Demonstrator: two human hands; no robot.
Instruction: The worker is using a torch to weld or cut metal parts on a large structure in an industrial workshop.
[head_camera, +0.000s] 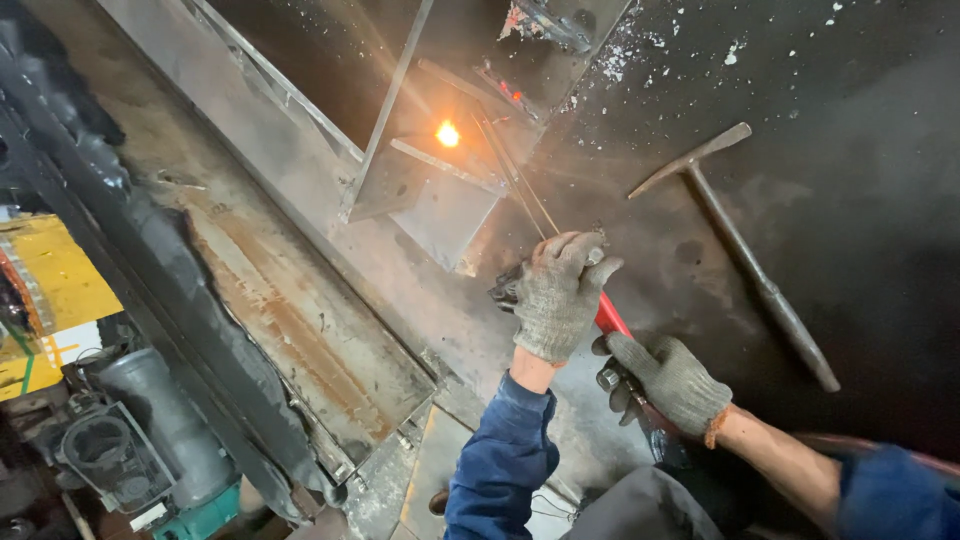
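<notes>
Dark, soot-stained steel plate (860, 200) fills the right of the view, flecked with white spatter near the top. Both gloved hands grip a red-handled electrode holder (612, 318): the left hand (556, 292) wraps its fingers closed around the front, the right hand (668, 378) clasps the rear of the handle. A thin welding rod (515, 180) runs from the holder up to a bright orange arc (447, 133) on angled metal strips (440, 165). A chipping hammer (745, 250) lies well apart to the right. A rusty channel beam (300, 320) runs diagonally at left, beside a grey motor (150, 430).
</notes>
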